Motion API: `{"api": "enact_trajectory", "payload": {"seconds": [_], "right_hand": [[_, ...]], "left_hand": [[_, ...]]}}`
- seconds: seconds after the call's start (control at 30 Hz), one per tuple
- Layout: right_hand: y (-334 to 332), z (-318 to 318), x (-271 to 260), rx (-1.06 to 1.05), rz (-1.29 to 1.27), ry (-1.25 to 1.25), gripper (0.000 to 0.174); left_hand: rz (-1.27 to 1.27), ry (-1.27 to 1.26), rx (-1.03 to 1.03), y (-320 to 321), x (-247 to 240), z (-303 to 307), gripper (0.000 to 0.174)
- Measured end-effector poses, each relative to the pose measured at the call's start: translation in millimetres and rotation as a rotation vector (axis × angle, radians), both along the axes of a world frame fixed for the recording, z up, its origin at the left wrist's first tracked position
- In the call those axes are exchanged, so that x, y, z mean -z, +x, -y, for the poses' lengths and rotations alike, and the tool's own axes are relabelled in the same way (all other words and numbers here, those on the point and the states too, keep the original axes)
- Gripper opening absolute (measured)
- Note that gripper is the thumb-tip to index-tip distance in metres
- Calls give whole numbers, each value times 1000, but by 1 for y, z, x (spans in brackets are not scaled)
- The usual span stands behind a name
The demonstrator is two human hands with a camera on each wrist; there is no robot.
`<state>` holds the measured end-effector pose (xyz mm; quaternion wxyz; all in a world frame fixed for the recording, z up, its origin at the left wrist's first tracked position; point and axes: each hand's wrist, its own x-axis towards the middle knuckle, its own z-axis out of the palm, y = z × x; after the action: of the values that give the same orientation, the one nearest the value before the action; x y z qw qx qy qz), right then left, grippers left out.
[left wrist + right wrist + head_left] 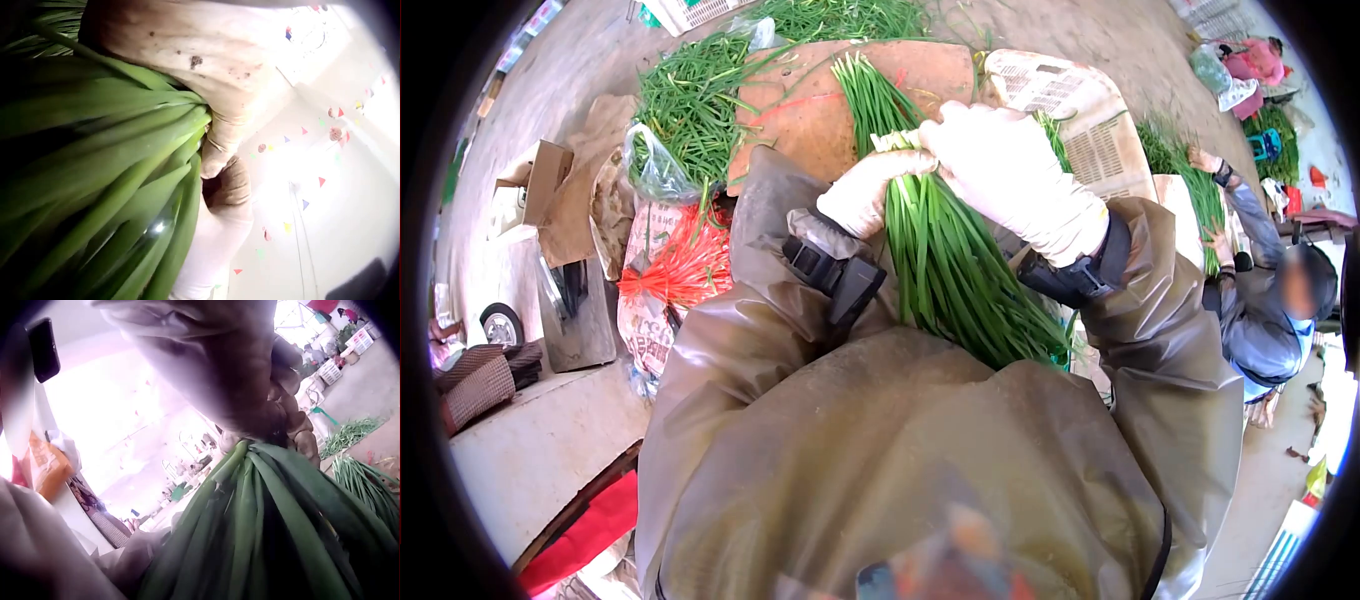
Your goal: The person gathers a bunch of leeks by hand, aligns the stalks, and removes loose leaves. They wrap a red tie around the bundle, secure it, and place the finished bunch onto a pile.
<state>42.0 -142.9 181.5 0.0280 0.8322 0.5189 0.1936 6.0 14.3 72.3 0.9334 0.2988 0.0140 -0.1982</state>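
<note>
Over the near part of the board, toward its right side, the person's left hand and right hand, both in pale gloves, meet at the pale ends of a green bunch. The left hand is clamped round the stems just below those ends, fingers curled. The right hand is closed at the top of the bunch, its fingers bent over the stems and touching the left hand. The leaves spread from the grip toward the person's body and lie against the brown smock. Dark stains mark the left glove.

Behind the hands, a second bunch lies on the board, its pale ends toward the far edge. Left of the board, beside its far left corner, is a heap of loose greens, with a clear bag at its near edge. Nearer the person, red strings lie spread over a printed sack. A pale crate stands tilted just beyond the board's right edge, with more greens to its right. There another person reaches both hands to them. A carton stands open at the far left.
</note>
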Motion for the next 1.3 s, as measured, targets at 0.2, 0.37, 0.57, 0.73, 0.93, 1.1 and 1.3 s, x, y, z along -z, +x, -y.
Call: {"api": "enact_trajectory", "payload": {"seconds": [0.2, 0.37, 0.57, 0.73, 0.93, 1.1, 1.3], "right_hand": [[0, 6, 25, 186, -195, 308, 12], [2, 16, 35, 327, -144, 267, 22], [73, 99, 7, 725, -261, 513, 19], [91, 148, 46, 1049, -171, -151, 25], [-19, 22, -8, 285, -1062, 422, 37], [-45, 5, -4, 382, -969, 468, 38], [-41, 10, 6, 249, -606, 522, 23]], "left_hand": [[65, 43, -85, 5, 6, 10, 24], [39, 68, -48, 1, 5, 9, 21], [173, -324, -145, -14, 14, -4, 20], [236, -544, -363, -25, -3, -16, 25], [336, -482, -235, -35, -27, -10, 27], [363, -219, -229, -46, -27, -19, 29], [255, -123, -172, -56, -32, -21, 26]]}}
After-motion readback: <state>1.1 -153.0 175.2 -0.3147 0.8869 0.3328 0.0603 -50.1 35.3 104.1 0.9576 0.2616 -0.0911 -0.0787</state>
